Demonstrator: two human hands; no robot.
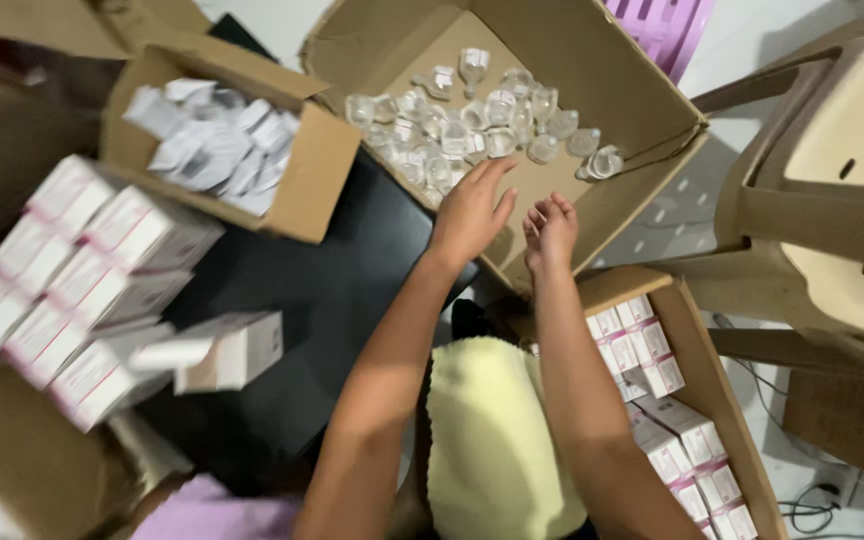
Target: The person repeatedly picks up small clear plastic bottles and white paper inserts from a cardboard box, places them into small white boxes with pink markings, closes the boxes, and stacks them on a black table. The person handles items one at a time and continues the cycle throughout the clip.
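Both hands reach into a large brown cardboard box [642, 95] holding a heap of small clear plastic cups [472, 125]: the left hand [472, 210] is spread flat with open fingers just short of the heap, grasping nothing, and the right hand [550, 232] is loosely curled, also without anything in it. To the left sits a smaller cardboard box [307, 185] of folded white paper leaflets [214, 140], beside stacked white-and-pink cartons [82, 280]. More such cartons fill a narrow box [722, 400] at the right, near a beige plastic chair [832, 190].
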